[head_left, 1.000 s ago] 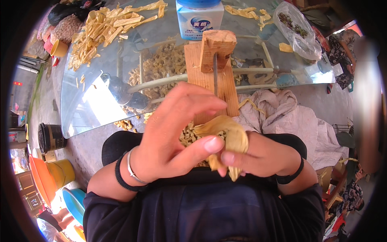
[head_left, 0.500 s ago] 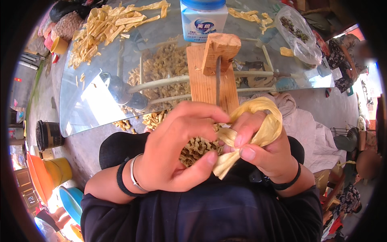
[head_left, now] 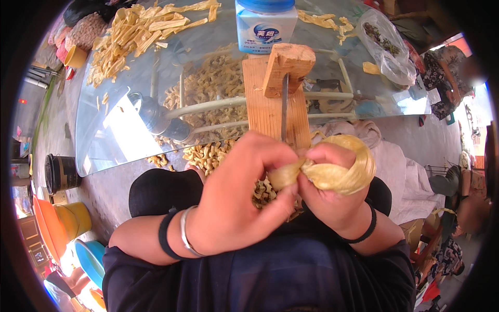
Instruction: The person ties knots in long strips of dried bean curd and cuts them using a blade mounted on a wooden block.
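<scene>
So both hands are busy with one pale yellow strip [head_left: 358,177], held up over the person's lap, just out from the near edge of the glass tabletop [head_left: 91,151]. Left hand [head_left: 234,203] has its short end gripped between thumb and fingers, bangle and dark band on that wrist. Right hand [head_left: 330,200] is closed on the rest, with the strip looping round its fingers, and the two hands pretty much meet where the strip narrows. Below them you can see a bunch of small knobbly pieces [head_left: 264,193], partly hidden by the left hand

There's a wooden board [head_left: 254,114] at the middle of the tabletop's near edge, with a chunky wood block [head_left: 288,62] on it and a thin metal strip [head_left: 285,114] running down from that. Right behind is a white and blue tub [head_left: 267,31]. Over at the far left corner is a messy heap of yellow strips [head_left: 135,36], and toward the far right corner a clear plastic bag [head_left: 384,47] with dark leafy bits inside. Loads more knobbly bits [head_left: 208,83] show through the glass, down underneath
</scene>
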`<state>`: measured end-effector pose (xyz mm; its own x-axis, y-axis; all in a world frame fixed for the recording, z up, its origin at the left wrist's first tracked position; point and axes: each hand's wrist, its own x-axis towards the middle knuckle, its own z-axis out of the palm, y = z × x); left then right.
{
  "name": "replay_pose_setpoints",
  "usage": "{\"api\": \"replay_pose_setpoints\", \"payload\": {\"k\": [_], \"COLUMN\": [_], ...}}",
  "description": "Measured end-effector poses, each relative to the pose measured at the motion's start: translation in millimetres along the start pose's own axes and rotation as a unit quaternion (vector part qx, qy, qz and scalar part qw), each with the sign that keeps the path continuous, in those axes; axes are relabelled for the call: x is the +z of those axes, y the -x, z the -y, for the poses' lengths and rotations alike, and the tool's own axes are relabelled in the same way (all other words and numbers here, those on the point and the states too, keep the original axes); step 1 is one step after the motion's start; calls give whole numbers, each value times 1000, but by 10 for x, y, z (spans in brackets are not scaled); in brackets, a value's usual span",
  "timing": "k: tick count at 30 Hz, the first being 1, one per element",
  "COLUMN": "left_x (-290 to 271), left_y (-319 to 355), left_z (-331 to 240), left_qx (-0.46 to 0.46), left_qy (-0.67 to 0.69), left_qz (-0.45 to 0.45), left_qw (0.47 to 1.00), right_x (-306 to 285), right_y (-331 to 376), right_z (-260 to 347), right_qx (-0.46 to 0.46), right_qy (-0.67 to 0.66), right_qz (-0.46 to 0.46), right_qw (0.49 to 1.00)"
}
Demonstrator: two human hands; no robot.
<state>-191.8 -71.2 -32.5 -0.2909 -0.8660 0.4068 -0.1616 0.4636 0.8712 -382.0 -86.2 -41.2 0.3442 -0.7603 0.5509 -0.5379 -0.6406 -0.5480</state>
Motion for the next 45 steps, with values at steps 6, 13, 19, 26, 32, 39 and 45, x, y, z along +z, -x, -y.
{"api": "replay_pose_setpoints", "payload": {"k": [6,13,19,26,32,39,45], "left_x": [52,-104,-310,-208,-171,-188,-414], "left_y": [46,-16,-47,-81,-16,-53,26], "left_z": [-46,-17,102,-99,-73,-37,41], "left_qx": [25,-22,6,-44,-27,-29,-150], "left_qy": [-20,17,-23,-53,-43,113,171], "left_qz": [-70,76,102,168,153,98,34], "left_qw": [997,997,995,983,987,988,973], "right_x": [-81,-142,-265,-133,-104,-146,-167], "right_y": [-34,-89,-27,-60,-34,33,115], "right_z": [10,-83,-167,-6,24,-6,-43], "right_qx": [7,-57,-32,-51,5,36,152], "right_qy": [-102,-69,-26,-25,-102,-215,-219], "right_qz": [14,90,88,121,122,61,27], "right_qw": [995,992,995,991,987,974,963]}}
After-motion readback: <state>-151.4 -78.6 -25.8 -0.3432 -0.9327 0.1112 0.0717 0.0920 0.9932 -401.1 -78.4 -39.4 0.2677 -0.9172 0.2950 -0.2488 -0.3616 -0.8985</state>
